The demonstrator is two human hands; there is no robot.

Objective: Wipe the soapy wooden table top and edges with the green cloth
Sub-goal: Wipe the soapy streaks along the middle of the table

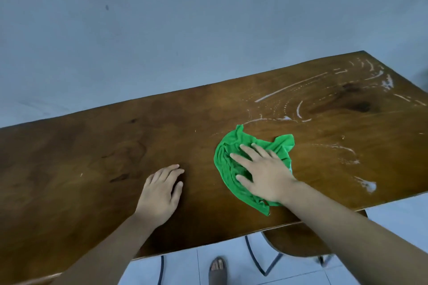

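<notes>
A green cloth (228, 165) lies crumpled on the brown wooden table top (92, 157), right of its middle. My right hand (261, 172) presses flat on the cloth with straight, spread fingers. My left hand (161, 188) rests palm down on the bare wood to the left of the cloth, fingers straight and together. White soap streaks (289, 89) curve across the far right part of the table. More soap streaks (366, 184) sit near the front right edge, right of the cloth.
A grey-blue wall (162, 30) stands right behind the table's far edge. Under the front edge there is a wooden chair seat with a dark metal frame (298, 242), white floor tiles and my foot in a grey sandal (217, 269).
</notes>
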